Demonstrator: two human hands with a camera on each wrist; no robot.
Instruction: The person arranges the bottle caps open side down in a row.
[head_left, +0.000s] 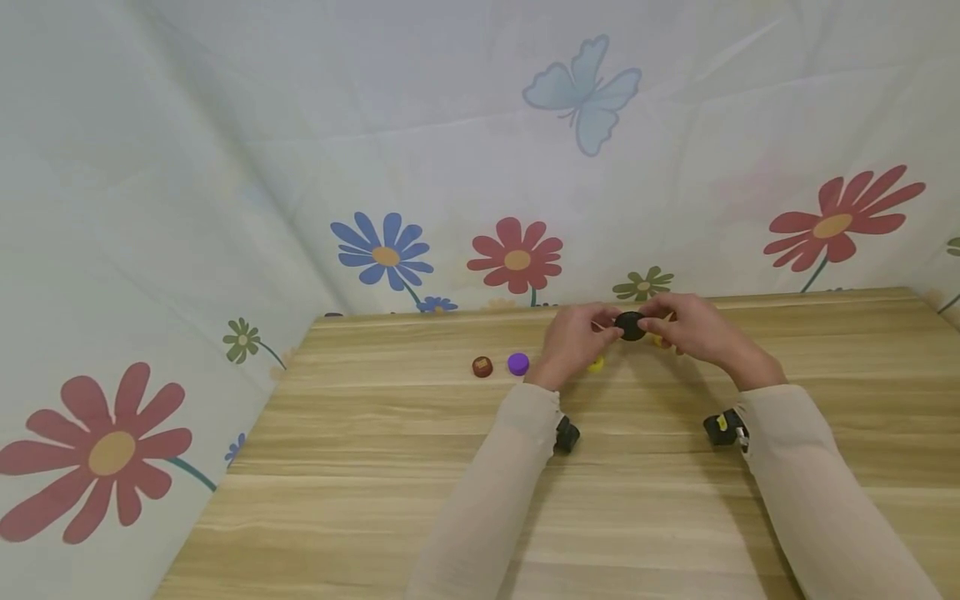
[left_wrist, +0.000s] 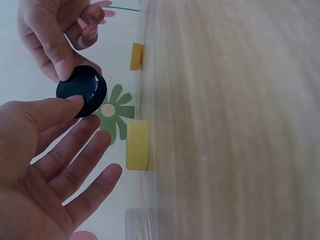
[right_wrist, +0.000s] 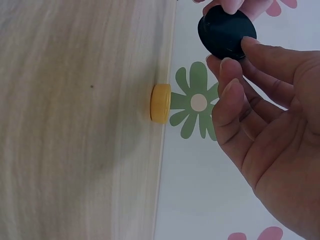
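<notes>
A round black cap (head_left: 631, 326) is held above the far part of the table, its flat face turned toward me. My left hand (head_left: 573, 342) pinches its left edge between thumb and fingers, the other fingers spread out in the left wrist view. On the opposite edge, my right hand (head_left: 693, 329) pinches the same cap with thumb and fingertips. Below the hands, a yellow cap (left_wrist: 137, 145) stands on the table near the left hand. A smaller orange-yellow cap (right_wrist: 160, 103) lies by the right hand, partly hidden by its fingers in the head view.
Left of the hands, a purple cap (head_left: 518, 364) and a brown cap (head_left: 482, 367) with a gold mark lie on the wooden table (head_left: 375, 467). A clear plastic cap (left_wrist: 138, 224) shows in the left wrist view. A flower-printed curtain (head_left: 420, 125) hangs behind the table.
</notes>
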